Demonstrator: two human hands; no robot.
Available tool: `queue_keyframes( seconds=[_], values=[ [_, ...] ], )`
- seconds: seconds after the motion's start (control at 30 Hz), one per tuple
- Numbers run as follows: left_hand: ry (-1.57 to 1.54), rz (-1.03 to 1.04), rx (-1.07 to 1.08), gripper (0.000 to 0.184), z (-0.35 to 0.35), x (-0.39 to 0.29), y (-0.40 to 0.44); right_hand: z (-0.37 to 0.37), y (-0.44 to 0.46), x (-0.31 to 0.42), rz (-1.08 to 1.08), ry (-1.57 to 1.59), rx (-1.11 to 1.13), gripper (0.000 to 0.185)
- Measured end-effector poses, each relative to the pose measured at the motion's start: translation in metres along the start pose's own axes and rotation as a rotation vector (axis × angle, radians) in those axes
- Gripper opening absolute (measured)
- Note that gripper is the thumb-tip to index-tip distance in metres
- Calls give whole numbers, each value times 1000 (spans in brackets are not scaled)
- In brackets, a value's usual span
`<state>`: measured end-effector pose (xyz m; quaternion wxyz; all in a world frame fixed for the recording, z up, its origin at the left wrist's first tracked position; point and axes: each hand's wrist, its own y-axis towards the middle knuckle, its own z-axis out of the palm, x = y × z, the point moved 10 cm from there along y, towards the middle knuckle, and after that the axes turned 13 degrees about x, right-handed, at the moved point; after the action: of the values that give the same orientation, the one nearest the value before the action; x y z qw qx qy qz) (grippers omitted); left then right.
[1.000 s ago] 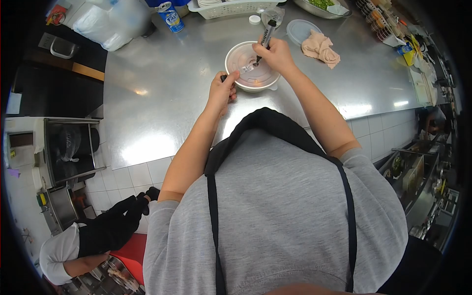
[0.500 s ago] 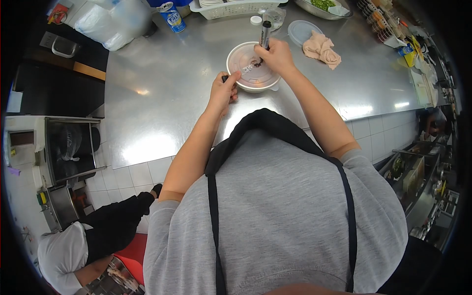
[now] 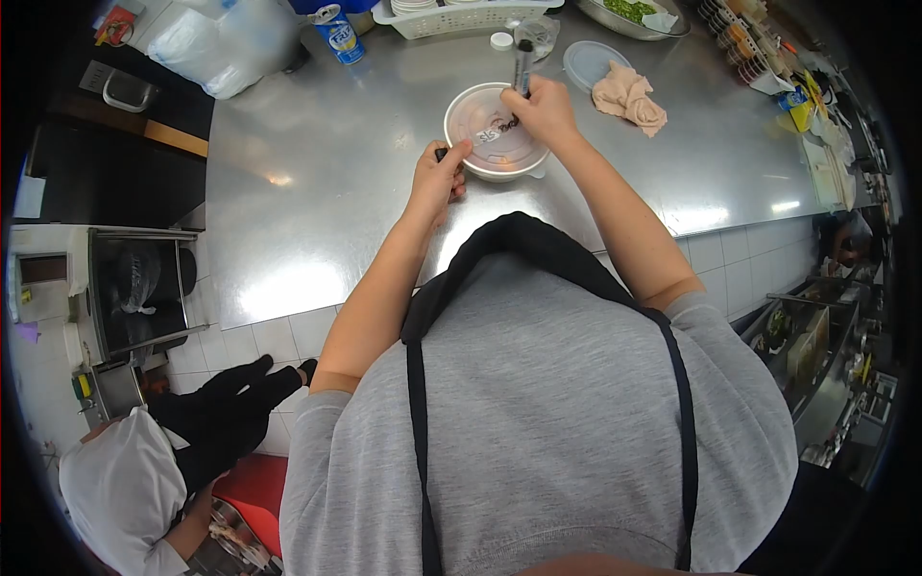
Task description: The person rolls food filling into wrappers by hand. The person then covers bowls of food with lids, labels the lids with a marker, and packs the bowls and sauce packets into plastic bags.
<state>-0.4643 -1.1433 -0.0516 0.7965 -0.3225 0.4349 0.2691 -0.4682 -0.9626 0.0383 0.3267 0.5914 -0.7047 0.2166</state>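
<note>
A round white bowl point(image 3: 495, 176) with a clear lid point(image 3: 471, 112) stands on the steel table. Dark handwriting runs across a pale strip point(image 3: 488, 135) on the lid. My right hand point(image 3: 545, 110) is closed around a black-and-grey marker point(image 3: 522, 69), held upright with its lower end at the writing. At the bowl's left side, my left hand point(image 3: 440, 178) is closed, its thumb touching the lid's rim. A small black piece, which looks like the marker's cap point(image 3: 441, 154), sticks out from its grip. The curled fingers hide the rest of it.
Behind the bowl are a white bottle cap point(image 3: 501, 41), a blue can point(image 3: 339, 35) and a white basket point(image 3: 471, 17). A loose lid point(image 3: 588, 63) and a crumpled cloth point(image 3: 629, 98) lie to the right. Another person point(image 3: 130, 485) is at lower left.
The marker and my right hand have shifted slightly right along the lid, and more dark writing shows. My left hand stays at the rim. The other person has moved a little left.
</note>
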Motion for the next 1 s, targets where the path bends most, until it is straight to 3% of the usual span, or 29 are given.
queue_keyframes(
  seconds=[0.07,0.27,0.33,0.37,0.4,0.43,0.47,0.6,0.67,0.77,0.9,1.0],
  values=[
    [-2,1,1,32,0,0,1,-6,-3,-9,13,172,-114,30],
    [29,-11,3,33,-1,3,1,-10,-8,8,-33,12,-105,34],
    [574,267,-240,39,-11,-34,-12,-8,-5,-5,-5,61,-116,32],
    [574,271,-243,39,-8,-39,-15,-8,-3,-12,23,108,-128,31],
    [792,464,-261,45,9,-68,-30,-11,-4,-2,17,109,-128,31],
    [1009,657,-276,50,31,-91,-48,-13,-7,12,-107,363,-102,23],
    [1020,599,-231,53,38,-95,-49,-16,-13,30,-227,618,-74,16],
    [956,567,-156,52,61,-113,-55,-15,-33,90,-388,790,53,14],
    [920,367,-81,54,65,-102,-49,-5,-40,102,-442,866,115,17],
    [668,472,-2,52,71,-93,-51,27,-60,94,-290,986,240,17],
    [558,490,103,56,87,-83,-58,23,-79,92,-320,999,296,16],
    [466,373,224,68,97,-62,-55,6,-92,91,-397,751,329,13]
  ],
)
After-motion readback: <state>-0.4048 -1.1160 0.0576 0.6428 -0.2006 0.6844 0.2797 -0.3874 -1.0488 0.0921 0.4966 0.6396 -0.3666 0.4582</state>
